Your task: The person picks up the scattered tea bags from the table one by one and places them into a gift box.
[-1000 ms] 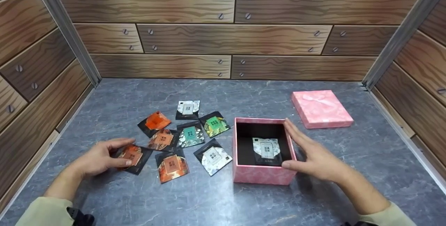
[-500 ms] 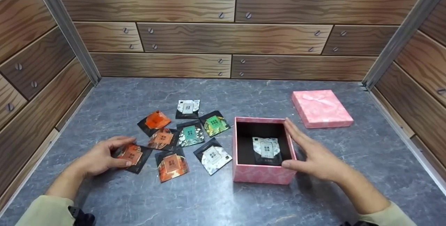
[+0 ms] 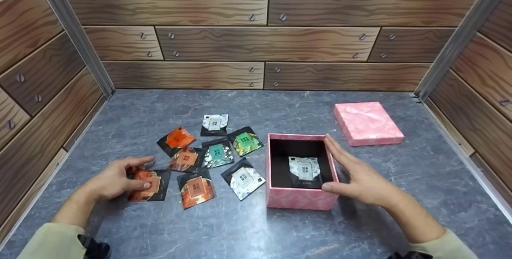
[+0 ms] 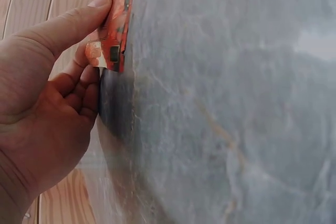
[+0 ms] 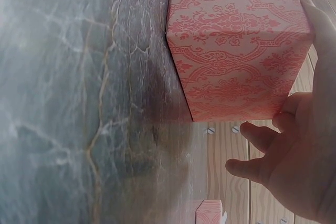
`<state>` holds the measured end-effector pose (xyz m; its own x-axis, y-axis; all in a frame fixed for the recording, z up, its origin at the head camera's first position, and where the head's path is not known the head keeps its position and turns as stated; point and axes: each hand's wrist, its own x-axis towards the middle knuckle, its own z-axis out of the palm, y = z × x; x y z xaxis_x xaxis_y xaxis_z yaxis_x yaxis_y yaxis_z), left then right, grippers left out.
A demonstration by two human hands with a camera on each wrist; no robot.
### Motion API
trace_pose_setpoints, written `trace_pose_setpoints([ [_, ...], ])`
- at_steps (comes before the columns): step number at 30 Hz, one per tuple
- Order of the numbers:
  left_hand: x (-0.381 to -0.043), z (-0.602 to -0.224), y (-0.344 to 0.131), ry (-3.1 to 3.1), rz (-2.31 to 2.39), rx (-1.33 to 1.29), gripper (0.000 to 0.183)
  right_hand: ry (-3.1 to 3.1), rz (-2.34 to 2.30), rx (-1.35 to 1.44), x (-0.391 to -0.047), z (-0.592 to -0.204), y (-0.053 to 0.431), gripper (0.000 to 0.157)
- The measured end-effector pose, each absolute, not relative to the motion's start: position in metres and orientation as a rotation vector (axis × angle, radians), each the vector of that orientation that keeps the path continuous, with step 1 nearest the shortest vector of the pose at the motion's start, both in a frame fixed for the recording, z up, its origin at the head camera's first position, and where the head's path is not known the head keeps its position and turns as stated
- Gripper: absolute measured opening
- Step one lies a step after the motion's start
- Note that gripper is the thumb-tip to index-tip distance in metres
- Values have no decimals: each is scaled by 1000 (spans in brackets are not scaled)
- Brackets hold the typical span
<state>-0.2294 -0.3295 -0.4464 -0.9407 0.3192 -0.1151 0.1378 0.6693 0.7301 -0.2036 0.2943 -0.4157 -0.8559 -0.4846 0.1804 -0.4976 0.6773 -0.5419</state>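
Observation:
My left hand pinches an orange and black sachet at the left of the table, thumb on its printed face. In the left wrist view, fingers lie behind this sachet; part of it is cut off by the frame. A pink patterned box stands lidless right of centre, with a white and black sachet inside. At the box's right side rests my right hand, thumb at the front corner, fingers extended along the side wall. In the right wrist view, its other fingers hang loose beside the box.
Between left hand and box lie several flat sachets: orange ones, a teal one, a green one, and white ones. The pink lid lies at the back right. Wood-print walls enclose the grey table.
The orange sachet under my left hand has shifted slightly left and turned, so its edges now sit straighter. My right hand stays at the box.

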Motion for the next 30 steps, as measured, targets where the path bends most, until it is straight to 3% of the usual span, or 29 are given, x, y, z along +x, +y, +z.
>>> trace_pose_setpoints([
  [4,-229,-443,-330,2592,1196,375,70,-2857,936,835,-203,-416,294,105],
  [18,-229,-424,-332,2435,1332,388,22,-2862,935,827,-204,-416,294,104],
  [23,-227,-412,-329,2389,1451,367,22,-2854,949,829,-204,-416,294,103],
  [30,-226,-394,-318,2373,1553,369,40,-2847,936,836,-204,-417,294,103],
])
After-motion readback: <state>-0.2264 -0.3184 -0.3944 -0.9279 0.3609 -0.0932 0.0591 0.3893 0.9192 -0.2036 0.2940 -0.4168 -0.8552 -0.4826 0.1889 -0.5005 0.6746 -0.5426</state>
